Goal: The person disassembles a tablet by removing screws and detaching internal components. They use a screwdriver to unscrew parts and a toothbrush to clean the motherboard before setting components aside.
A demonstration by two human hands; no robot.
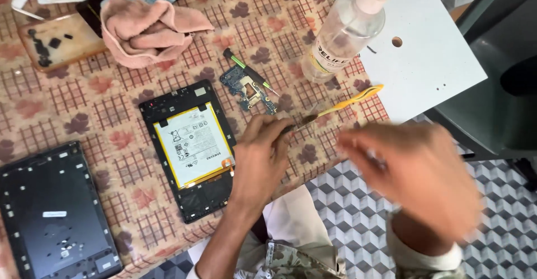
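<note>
While the left hand [260, 156] rests on the worktop [112, 94] beside the opened tablet [193, 150], its fingers are pinched together on the bristle end of an orange toothbrush [341, 104], whose handle slants up and away toward the right. That grip, low near the head, looks suited to fine scrubbing. Just beyond the brush head lies a small blue circuit board [249, 91], loose on the cloth, with a green-handled tool [249, 72] touching its upper edge. The tablet lies face down with its back removed, so the white battery with yellow edging is exposed. The right hand [417, 175] hangs off the worktop's edge, badly blurred; I cannot tell whether its fingers are apart or closed, or whether it holds anything.

Farther out, a clear spray bottle [344, 30] stands on a white panel [425, 61], a pink rag [148, 30] lies crumpled at the far side, and the dark back cover [53, 212] sits at near left. A brown checked cloth with leaf prints covers the worktop; the floor [358, 223] has grey cube-pattern tiles.
</note>
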